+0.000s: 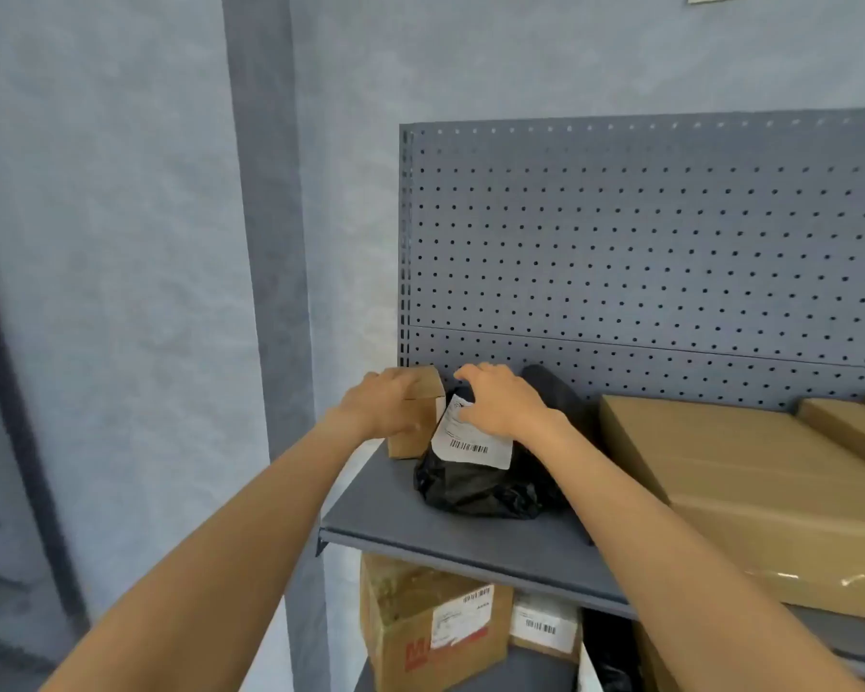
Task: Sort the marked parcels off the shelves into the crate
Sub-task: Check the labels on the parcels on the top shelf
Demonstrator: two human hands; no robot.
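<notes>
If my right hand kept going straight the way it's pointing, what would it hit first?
Probably the pegboard back panel, beside the small cardboard box; the right hand holds the black bagged parcel. Depth is unclear.

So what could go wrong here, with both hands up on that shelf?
The small box under the left hand stands close to the left end of the shelf; a nudge might tip it off. The right hand has its grip on the loose plastic of the black bag, which may slip or tear. That hand also covers part of the white label, which could crease.
</notes>
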